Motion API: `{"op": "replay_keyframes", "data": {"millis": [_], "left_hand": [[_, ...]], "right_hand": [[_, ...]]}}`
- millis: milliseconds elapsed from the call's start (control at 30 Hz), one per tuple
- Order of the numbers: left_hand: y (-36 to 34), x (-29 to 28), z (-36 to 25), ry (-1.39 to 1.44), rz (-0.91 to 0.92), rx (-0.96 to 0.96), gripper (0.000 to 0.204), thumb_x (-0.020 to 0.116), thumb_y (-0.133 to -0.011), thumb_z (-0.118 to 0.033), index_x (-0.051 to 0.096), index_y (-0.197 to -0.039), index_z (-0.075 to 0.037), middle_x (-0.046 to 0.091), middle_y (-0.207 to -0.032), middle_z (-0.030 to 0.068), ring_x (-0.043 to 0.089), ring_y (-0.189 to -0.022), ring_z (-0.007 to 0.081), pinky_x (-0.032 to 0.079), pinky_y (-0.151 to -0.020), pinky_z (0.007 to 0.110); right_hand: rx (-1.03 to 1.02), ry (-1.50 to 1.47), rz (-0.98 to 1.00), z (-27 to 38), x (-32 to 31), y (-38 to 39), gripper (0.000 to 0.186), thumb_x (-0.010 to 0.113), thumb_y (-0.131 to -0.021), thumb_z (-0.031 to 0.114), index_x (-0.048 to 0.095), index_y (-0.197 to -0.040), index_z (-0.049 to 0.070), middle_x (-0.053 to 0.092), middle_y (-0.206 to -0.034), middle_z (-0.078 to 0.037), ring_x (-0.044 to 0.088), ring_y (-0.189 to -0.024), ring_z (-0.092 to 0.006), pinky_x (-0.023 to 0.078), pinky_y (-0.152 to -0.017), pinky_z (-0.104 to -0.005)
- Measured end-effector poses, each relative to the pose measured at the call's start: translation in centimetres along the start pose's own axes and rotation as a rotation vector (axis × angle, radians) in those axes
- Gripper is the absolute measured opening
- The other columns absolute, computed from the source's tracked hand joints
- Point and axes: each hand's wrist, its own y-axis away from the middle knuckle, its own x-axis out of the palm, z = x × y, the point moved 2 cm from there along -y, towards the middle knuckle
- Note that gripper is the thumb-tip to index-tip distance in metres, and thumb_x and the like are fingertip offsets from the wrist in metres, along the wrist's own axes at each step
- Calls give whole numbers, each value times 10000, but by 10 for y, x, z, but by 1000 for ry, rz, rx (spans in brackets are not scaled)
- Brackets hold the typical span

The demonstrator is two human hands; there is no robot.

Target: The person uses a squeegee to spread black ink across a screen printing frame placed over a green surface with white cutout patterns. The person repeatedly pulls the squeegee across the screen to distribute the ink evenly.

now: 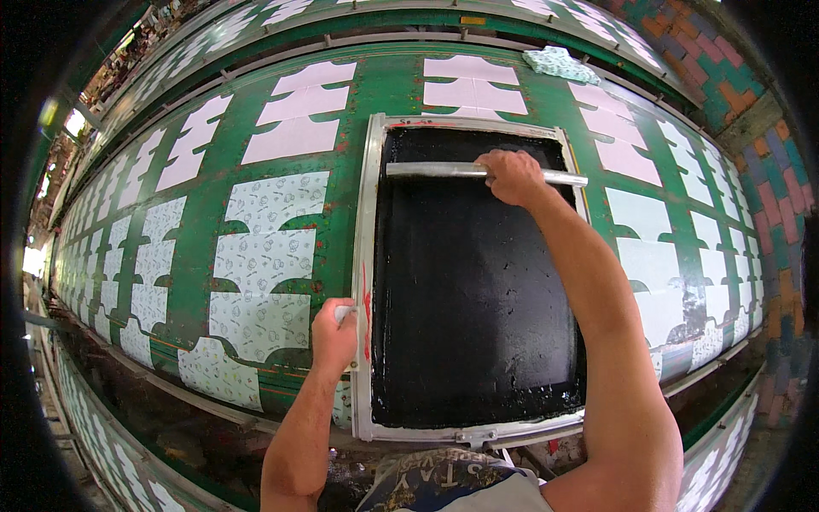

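A printing screen with a pale metal frame (367,213) lies on a long green table (341,205) in front of me. Black ink (478,299) covers its inside from end to end. Across the far part of the screen lies a metal squeegee (435,170), and my right hand (514,177) is closed round its bar, right of the middle. Beside the frame's left edge, my left hand (334,337) is wrapped round a short whitish handle (344,313) on the frame. The squeegee's lower edge cannot be made out against the ink.
Rows of cut fabric pieces lie flat on the table: printed ones (263,256) to the left, pink ones (297,107) along the far side, and plain white ones (653,264) to the right. A crumpled cloth (560,65) rests at the far edge. Coloured paving (778,205) lies beyond, at right.
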Motion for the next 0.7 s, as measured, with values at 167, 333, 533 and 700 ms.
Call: {"op": "replay_keyframes", "data": {"millis": [167, 333, 533, 700], "left_hand": [[0, -1, -4, 27, 19, -12, 200, 682, -999, -46, 717, -1194, -17, 749, -1012, 95, 694, -942, 176, 559, -865, 363], [2, -1, -5, 76, 57, -162, 199, 669, -1007, -37, 706, -1201, -17, 737, -1021, 81, 681, -951, 161, 553, -878, 354], [1, 0, -5, 62, 8, -5, 182, 669, -1008, -38, 713, -1181, -4, 731, -917, 82, 657, -811, 134, 539, -756, 338], [-1, 1, 1, 40, -1, 44, 192, 664, -1003, -33, 718, -1182, 9, 749, -946, 120, 687, -868, 173, 552, -816, 362]], "right_hand": [[68, 8, -54, -22, 14, -43, 446, 678, -933, 138, 745, -1356, 263, 760, -1288, -121, 723, -1226, -349, 543, -1091, -501], [31, 32, -109, -37, 19, -67, 460, 622, -897, 89, 755, -1321, 211, 766, -1292, -152, 715, -1247, -377, 557, -1086, -512], [6, 29, -13, -32, 10, -55, 470, 621, -863, 79, 746, -1307, 168, 767, -1267, -162, 716, -1228, -394, 562, -1068, -525], [-19, 39, 80, -2, 1, 0, 407, 697, -880, 77, 760, -1279, 133, 758, -1251, -144, 709, -1216, -374, 547, -1080, -491]]}}
